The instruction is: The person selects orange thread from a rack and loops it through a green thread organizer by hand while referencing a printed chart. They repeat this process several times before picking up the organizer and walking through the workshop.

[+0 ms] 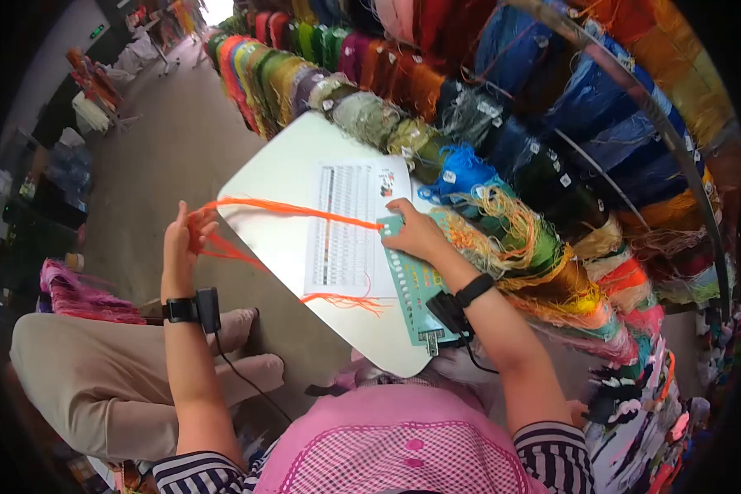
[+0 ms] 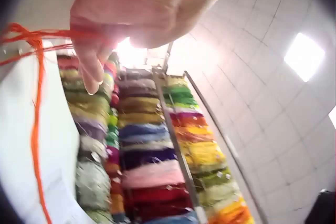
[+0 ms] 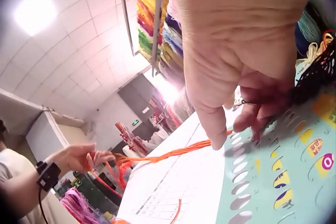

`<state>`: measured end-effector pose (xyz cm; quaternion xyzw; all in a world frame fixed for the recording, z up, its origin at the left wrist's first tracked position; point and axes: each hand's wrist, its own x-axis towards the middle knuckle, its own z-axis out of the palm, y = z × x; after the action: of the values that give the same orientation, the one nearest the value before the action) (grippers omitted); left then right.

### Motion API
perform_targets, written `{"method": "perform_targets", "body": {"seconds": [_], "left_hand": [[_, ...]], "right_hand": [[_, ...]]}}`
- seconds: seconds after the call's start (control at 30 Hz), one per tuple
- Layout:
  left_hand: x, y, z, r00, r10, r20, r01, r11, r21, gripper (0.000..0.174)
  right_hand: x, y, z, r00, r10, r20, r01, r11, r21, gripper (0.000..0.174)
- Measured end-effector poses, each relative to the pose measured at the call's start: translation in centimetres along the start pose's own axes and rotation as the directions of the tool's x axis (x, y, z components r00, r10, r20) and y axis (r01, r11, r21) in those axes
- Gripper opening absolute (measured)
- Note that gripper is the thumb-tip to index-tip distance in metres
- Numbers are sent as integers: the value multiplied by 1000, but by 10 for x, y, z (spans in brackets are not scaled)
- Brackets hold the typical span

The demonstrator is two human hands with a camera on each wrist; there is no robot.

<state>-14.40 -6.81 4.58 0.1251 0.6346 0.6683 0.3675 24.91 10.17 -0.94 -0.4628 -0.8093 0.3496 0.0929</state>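
A bundle of orange embroidery thread (image 1: 305,210) stretches over the white table between my two hands. My left hand (image 1: 189,235) holds its far end out past the table's left edge, with loose strands hanging below. In the left wrist view the orange strands (image 2: 35,103) run from under the curled fingers. My right hand (image 1: 416,235) pinches the other end at the top edge of a green card (image 1: 412,288). A row of oval holes lines the card's edge, seen closely in the right wrist view, where the thread (image 3: 178,153) meets the fingertips beside the holes.
A printed sheet with a table (image 1: 346,247) lies under the thread on the white table (image 1: 255,181). Loose orange strands (image 1: 346,300) lie near its front edge. Racks of coloured thread skeins (image 1: 362,115) crowd the right and back. A bright blue skein (image 1: 461,173) sits by the table.
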Motion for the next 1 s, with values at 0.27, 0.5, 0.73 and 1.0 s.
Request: {"method": "perform_targets", "body": {"seconds": [0.27,0.5,0.73,1.0], "left_hand": [[-130,56,147,575,62,816,234,943,-236,73],[-189,49,220,219,89,972,-458,889,22,61],[-207,40,249,244,147,959,-448,894,-22,25],[-232,33,263,241,45,969,-300,953,30,25]], "right_hand": [[-51,-81,-36,952,-249,-179,306,729,612,39],[-135,-120,-93,977,-69,-201,212,232,949,31],[-180,-92,-97,910,-86,-406,406,391,826,21],[-209,-86,-105,844,35,-535,449,498,742,17]]}}
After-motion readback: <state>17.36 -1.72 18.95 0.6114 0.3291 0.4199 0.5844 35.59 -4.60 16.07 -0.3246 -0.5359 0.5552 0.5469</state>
